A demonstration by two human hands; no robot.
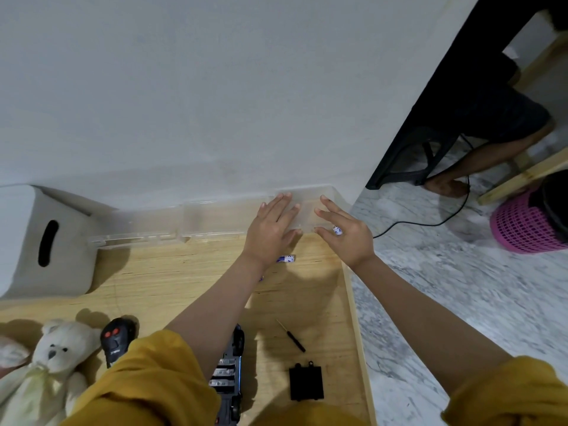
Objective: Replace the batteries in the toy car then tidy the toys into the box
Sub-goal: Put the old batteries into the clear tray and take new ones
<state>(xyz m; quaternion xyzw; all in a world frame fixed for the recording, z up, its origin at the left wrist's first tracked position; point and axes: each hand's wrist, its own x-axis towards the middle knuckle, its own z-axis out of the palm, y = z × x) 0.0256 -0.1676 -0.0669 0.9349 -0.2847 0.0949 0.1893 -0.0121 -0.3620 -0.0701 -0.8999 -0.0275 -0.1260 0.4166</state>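
Head view, looking down on a pale wooden table [172, 281] set against a grey wall. Both hands reach to the far edge, onto a small clear plastic case [307, 207] standing against the wall. Left hand [270, 232] lies flat on the case, fingers straight and held close together, gripping nothing. Right hand [344, 232] sits at the case's right end, fingers spread and loosely extended; a white-and-blue battery [337, 230] shows just past the knuckles (whether the fingers actually pinch it, cannot tell). A second battery [285, 258] lies on the table just beside the left wrist, partly hidden by it. Toy car [229, 379] rests near the front edge, underside up, battery bay open with metal contacts showing, half covered by the left forearm and mustard sleeve. Its black battery cover [306, 382] lies to the right of the car, apart from it. A small screwdriver [291, 336] lies just beyond the cover. Black remote control [115, 341] with red buttons sits left of the car, beside a white teddy bear [46, 364]. A grey storage box [40, 241] with a slot handle stands at the far left. Off the table, on the marble floor, a pink basket [525, 226].
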